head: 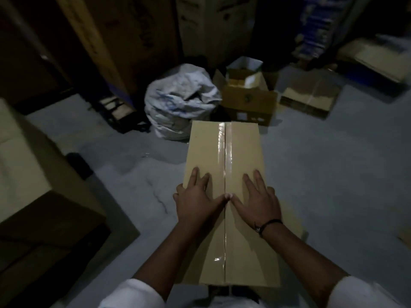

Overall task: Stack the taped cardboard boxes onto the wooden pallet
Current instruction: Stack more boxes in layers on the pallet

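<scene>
Fingers (194, 175) spread flat on box (205, 147), left hand (195, 202), right hand (259, 202), thumbs meeting. Pre-lift, likely; next grip sides, lift.

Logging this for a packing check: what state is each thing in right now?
taped cardboard box: shut, clear tape along its top seam.
left hand: fingers straight, flat on the box top.
right hand: fingers straight, flat on the box top, thumb touching the left thumb.
far carton: top open, flaps up.
white sack: crumpled, standing on the floor.
</scene>
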Motion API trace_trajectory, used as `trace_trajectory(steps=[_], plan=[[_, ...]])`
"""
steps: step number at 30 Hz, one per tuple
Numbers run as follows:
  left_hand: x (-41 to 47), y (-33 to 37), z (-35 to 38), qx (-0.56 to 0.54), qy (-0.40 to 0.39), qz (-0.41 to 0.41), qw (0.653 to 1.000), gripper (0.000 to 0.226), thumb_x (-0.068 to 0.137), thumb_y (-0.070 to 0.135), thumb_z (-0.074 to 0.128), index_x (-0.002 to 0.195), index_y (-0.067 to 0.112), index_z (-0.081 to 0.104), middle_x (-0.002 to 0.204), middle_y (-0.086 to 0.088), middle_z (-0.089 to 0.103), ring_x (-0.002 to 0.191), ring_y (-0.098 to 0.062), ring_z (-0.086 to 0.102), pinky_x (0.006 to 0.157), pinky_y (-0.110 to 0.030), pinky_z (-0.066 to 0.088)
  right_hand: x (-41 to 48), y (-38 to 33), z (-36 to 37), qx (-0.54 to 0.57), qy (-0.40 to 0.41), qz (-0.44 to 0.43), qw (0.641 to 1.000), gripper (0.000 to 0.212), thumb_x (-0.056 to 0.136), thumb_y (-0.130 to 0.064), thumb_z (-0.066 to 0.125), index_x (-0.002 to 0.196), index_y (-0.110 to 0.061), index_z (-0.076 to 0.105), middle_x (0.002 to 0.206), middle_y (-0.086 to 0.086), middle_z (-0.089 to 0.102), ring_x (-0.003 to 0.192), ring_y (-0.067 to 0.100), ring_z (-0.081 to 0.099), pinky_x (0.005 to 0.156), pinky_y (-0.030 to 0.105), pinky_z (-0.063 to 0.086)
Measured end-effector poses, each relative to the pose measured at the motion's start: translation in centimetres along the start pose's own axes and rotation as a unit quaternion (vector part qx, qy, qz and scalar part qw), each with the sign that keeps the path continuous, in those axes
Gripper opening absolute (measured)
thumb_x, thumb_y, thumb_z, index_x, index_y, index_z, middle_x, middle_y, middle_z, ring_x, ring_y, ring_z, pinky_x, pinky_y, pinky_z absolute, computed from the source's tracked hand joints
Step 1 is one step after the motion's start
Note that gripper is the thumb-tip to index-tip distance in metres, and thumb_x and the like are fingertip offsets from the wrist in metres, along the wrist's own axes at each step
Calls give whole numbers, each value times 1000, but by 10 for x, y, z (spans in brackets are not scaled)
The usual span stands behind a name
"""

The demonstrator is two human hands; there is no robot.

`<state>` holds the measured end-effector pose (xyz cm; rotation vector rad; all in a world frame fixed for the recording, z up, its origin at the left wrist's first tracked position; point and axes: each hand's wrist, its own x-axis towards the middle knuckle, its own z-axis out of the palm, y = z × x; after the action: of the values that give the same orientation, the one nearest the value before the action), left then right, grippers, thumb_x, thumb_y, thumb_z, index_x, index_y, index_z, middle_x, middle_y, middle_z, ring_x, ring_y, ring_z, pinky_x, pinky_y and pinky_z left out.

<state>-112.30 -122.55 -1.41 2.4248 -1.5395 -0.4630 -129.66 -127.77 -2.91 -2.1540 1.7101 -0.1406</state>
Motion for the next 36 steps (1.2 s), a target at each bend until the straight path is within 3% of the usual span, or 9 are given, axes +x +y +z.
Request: trace_trajectory(steps=[7,13,24,36], plan=[[-103,-49,-72,13,134,-102,986,96,74,97,37,154,44,31,170,13,6,144,-38,29,113,-55,29,-55,-80,-14,26,30,-151,988,81,88,-79,36,157,-39,21,168,-7,5,142,37,31,112,48,37],[-209,-102,-110,44,181,-192,963,96,74,97,37,154,44,31,170,12,8,143,-36,31,112,-55,31,-132,-142,1,45,19,-251,967,79,87,-78,39,154,-37,31,167,-3,16,135,36,39,107,44,41],[-357,-212,-137,48,198,-356,912,100,72,97,41,155,42,34,170,9,12,142,-35,35,108,-49,36,-249,-252,53,40,-66,-403,912,81,87,-79,37,155,-36,29,167,-3,14,139,31,38,111,43,40],[-475,-402,-179,28,187,-428,884,97,74,93,44,155,43,29,171,9,3,146,-36,30,113,-52,32,-372,-426,163,46,-125,-472,871,78,87,-80,39,153,-39,28,166,-5,12,143,27,35,109,43,41]])
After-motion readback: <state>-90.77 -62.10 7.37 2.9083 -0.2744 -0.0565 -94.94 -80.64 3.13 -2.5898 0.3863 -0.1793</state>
